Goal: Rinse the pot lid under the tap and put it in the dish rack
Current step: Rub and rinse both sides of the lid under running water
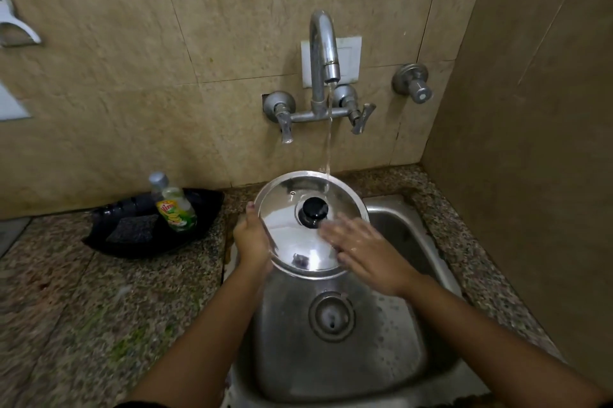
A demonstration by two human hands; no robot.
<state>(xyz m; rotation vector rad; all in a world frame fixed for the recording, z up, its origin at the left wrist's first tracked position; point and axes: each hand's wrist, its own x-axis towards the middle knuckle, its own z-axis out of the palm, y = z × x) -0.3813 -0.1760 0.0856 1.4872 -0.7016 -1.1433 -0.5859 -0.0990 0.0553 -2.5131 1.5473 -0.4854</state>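
Fingers (338, 228) of my right hand (365, 251) lie spread flat, rubbing the steel pot lid (292, 225); my left hand (252, 238) clamps its rim, tilting it into the tap (323, 46) stream so suds drain into the sink (335, 358)

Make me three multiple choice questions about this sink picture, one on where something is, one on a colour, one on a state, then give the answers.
1. Where is the dish soap bottle?
A. in the sink
B. in the black tray left of the sink
C. hanging on the wall

2. What colour is the knob on the pot lid?
A. black
B. red
C. white

3. What is the tap doing?
A. it is off
B. it is dripping onto the counter
C. it is running onto the lid

Answers:
1 B, it leans in the black tray.
2 A, the knob is dark against the shiny steel.
3 C, a stream falls onto the lid's far edge.
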